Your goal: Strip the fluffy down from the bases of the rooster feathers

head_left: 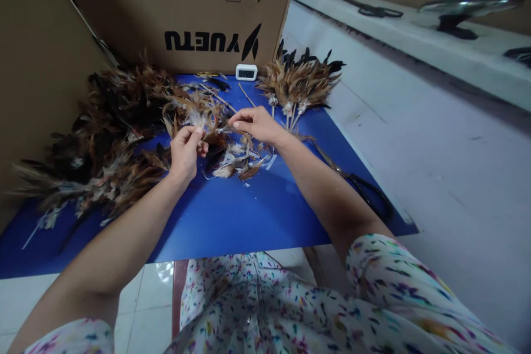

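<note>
My left hand (185, 150) is closed in a pinch, thumb against index finger, with pale fluffy feather down (196, 118) at its fingertips. To its right, my right hand (260, 125) is also pinched, gripping the end of a brown feather (224, 128). Below and between the hands lies a small heap of loose feathers and white scraps (234, 161) on the blue board (249, 213). A large pile of brown and black feathers (124, 99) spreads to the left. Fine detail at the fingertips is too small to make out.
Finished-looking feather bunches on sticks (296, 86) lie at the back right. Scissors (352, 177) rest by my right forearm. A small white digital clock (246, 72) stands before a cardboard box (199, 5). A ledge (398, 27) runs along the right.
</note>
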Motion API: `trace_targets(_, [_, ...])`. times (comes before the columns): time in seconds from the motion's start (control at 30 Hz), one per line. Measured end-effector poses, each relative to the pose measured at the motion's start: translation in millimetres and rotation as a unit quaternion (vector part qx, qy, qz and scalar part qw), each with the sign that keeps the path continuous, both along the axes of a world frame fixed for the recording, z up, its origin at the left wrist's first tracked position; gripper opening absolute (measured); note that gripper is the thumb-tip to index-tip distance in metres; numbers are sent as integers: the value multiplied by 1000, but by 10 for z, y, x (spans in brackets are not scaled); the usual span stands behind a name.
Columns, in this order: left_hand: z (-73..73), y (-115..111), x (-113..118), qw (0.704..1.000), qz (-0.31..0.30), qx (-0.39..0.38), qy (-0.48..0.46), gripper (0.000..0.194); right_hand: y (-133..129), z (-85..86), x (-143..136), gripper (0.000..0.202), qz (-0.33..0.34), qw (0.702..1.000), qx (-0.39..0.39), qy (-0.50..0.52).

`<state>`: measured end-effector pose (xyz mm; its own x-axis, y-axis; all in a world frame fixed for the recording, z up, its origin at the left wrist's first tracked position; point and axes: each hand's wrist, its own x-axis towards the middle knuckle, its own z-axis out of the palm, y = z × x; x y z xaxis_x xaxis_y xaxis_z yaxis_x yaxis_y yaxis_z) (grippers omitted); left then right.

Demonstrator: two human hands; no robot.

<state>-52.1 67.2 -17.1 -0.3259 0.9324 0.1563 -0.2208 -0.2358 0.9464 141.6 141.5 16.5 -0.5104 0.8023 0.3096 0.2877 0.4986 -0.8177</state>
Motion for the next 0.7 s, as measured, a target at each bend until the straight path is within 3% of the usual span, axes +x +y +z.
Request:
trace_targets(0.33, [-11,-100,59,989,-127,-5,77,36,-118,135,-6,10,54,997,10,-62])
trace_targets(0.7, [-53,-100,52,987,-127,-29,94,26,-209,173,-23,16,70,995,-52,-57])
